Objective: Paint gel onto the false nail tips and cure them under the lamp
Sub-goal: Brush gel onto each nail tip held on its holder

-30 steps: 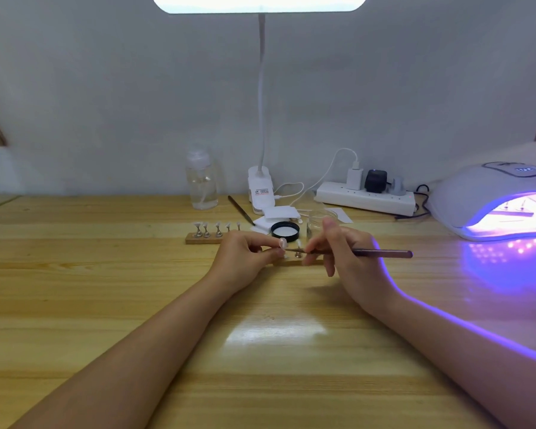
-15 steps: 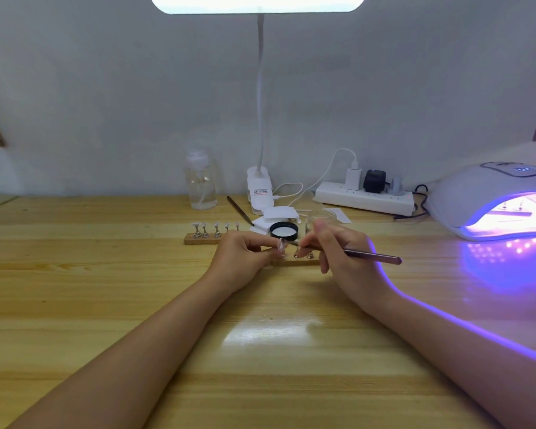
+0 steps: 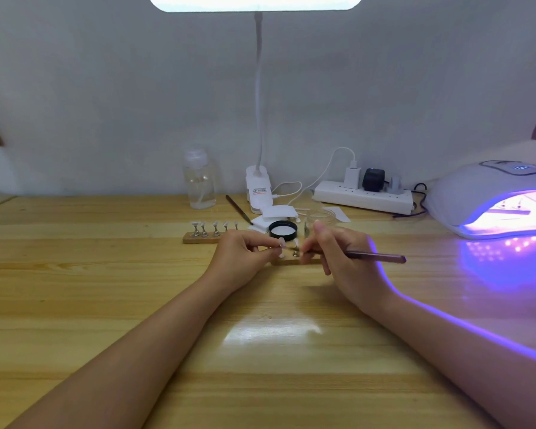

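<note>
on the wooden table [image 3: 75, 289], a far strip of nail stands [image 3: 205, 235] sits left; nearer, the left hand [image 3: 245, 258] pinches one false nail tip [image 3: 281, 243] by its stand over the near wooden strip [image 3: 291, 261]. the tip looks light, thin and stiff yet easily knocked, so i judge the stem the place to hold, not the wet face. the right hand [image 3: 334, 252] is curled round the brush [image 3: 375, 256], its point meeting the tip. since half a second ago the brush handle has levelled slightly and the hands drawn closer. far right, the curing lamp [image 3: 492, 193] glows violet.
</note>
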`<action>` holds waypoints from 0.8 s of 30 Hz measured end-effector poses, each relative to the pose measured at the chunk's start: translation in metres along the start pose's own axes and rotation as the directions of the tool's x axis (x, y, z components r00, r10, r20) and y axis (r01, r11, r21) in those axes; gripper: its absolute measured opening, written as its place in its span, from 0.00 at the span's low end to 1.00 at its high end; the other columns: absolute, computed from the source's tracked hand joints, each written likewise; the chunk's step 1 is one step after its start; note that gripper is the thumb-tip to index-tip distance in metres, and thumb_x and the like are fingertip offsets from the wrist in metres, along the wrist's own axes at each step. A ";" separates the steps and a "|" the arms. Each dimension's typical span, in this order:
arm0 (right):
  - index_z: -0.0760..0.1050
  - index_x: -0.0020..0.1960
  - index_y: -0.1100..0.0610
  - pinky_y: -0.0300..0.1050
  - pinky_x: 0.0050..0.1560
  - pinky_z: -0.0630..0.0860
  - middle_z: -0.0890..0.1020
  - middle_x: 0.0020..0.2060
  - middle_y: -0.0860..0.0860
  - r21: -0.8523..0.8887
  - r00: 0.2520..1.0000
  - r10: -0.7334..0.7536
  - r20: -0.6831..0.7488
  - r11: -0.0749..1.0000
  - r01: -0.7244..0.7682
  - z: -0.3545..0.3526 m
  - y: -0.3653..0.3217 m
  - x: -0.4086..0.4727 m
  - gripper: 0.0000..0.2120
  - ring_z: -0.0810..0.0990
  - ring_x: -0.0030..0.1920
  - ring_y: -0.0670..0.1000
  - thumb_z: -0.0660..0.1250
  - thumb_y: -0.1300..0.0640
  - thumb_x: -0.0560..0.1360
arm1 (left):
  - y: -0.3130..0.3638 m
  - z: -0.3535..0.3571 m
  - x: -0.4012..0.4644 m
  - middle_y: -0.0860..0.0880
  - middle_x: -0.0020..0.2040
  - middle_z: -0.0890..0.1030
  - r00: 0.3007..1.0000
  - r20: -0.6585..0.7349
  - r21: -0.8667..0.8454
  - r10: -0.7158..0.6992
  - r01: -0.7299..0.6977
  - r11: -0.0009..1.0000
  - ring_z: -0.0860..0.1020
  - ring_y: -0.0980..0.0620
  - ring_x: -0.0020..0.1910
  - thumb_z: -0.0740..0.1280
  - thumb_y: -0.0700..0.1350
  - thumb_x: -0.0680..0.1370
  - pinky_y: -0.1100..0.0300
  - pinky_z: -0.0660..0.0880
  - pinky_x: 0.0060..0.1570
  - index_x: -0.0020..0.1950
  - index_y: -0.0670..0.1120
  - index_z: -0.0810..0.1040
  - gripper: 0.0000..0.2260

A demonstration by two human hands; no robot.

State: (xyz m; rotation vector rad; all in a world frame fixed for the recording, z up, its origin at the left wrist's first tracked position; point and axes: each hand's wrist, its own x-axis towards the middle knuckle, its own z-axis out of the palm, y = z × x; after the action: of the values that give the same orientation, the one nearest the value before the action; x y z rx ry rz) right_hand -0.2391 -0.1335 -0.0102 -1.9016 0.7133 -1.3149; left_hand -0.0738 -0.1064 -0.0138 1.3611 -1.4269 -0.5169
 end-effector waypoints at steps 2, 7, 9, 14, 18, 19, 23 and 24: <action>0.78 0.36 0.48 0.30 0.33 0.70 0.82 0.33 0.42 -0.097 1.000 -0.022 0.015 0.995 0.023 -0.001 0.000 0.002 0.15 0.75 0.27 0.38 0.59 0.47 0.77 | 0.000 0.000 0.000 0.40 0.39 0.83 1.000 0.004 0.041 -0.005 0.005 0.999 0.70 0.49 0.36 0.73 0.37 0.69 0.69 0.65 0.32 0.41 0.52 0.82 0.09; 0.78 0.31 0.49 0.30 0.33 0.70 0.80 0.24 0.45 -0.043 0.999 0.006 0.037 0.999 -0.004 0.000 0.002 -0.001 0.21 0.77 0.26 0.41 0.57 0.43 0.77 | 0.001 0.000 0.000 0.36 0.41 0.82 1.000 0.010 0.072 -0.007 0.006 0.997 0.70 0.50 0.35 0.73 0.38 0.69 0.68 0.66 0.33 0.42 0.52 0.82 0.09; 0.78 0.31 0.48 0.34 0.36 0.74 0.81 0.28 0.46 -0.044 1.000 -0.019 0.013 0.999 0.019 0.000 0.003 -0.001 0.19 0.79 0.30 0.43 0.57 0.45 0.76 | 0.002 -0.001 0.000 0.36 0.40 0.82 1.000 0.014 0.072 -0.006 0.005 0.997 0.70 0.50 0.35 0.73 0.38 0.69 0.68 0.66 0.33 0.42 0.51 0.82 0.08; 0.77 0.34 0.46 0.35 0.38 0.74 0.82 0.33 0.42 -0.149 0.999 -0.043 0.031 0.988 0.047 0.000 0.001 0.001 0.19 0.81 0.36 0.41 0.55 0.39 0.73 | 0.001 -0.001 -0.001 0.39 0.40 0.83 1.000 0.016 0.072 -0.002 0.001 0.997 0.71 0.49 0.36 0.73 0.37 0.69 0.69 0.66 0.34 0.42 0.50 0.82 0.08; 0.77 0.30 0.49 0.31 0.33 0.72 0.81 0.27 0.47 -0.050 1.000 -0.019 0.015 0.999 0.019 0.000 0.003 -0.001 0.20 0.78 0.28 0.41 0.57 0.43 0.76 | 0.001 -0.001 0.000 0.41 0.40 0.83 1.000 0.028 0.074 -0.003 0.001 0.997 0.72 0.48 0.38 0.73 0.38 0.69 0.65 0.67 0.36 0.41 0.52 0.82 0.09; 0.77 0.31 0.47 0.33 0.36 0.74 0.82 0.28 0.46 -0.068 0.999 -0.035 0.009 0.997 0.035 0.000 0.004 0.000 0.18 0.79 0.31 0.41 0.57 0.44 0.75 | 0.001 0.000 0.000 0.40 0.40 0.83 0.999 0.033 0.082 0.001 -0.004 0.997 0.72 0.48 0.37 0.73 0.38 0.69 0.65 0.67 0.35 0.41 0.52 0.82 0.09; 0.77 0.34 0.46 0.42 0.44 0.77 0.82 0.32 0.43 -0.141 0.998 -0.051 0.024 0.989 0.054 0.000 0.003 0.001 0.19 0.81 0.37 0.41 0.56 0.40 0.76 | 0.001 -0.001 0.000 0.41 0.39 0.83 0.999 0.040 0.092 0.001 -0.004 0.996 0.70 0.51 0.35 0.73 0.38 0.69 0.68 0.66 0.34 0.41 0.52 0.82 0.09; 0.78 0.32 0.47 0.44 0.43 0.77 0.82 0.31 0.45 -0.116 0.999 -0.026 0.025 0.993 0.028 0.000 0.004 0.001 0.20 0.81 0.35 0.43 0.56 0.39 0.75 | 0.001 -0.001 0.000 0.43 0.39 0.83 0.999 0.040 0.089 0.002 -0.006 0.996 0.70 0.51 0.35 0.73 0.38 0.69 0.69 0.66 0.34 0.41 0.53 0.82 0.09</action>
State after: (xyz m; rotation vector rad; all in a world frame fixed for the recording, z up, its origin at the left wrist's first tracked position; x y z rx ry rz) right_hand -0.2388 -0.1363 -0.0128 -2.0228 0.7698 -1.2898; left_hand -0.0735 -0.1053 -0.0127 1.4250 -1.4995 -0.4852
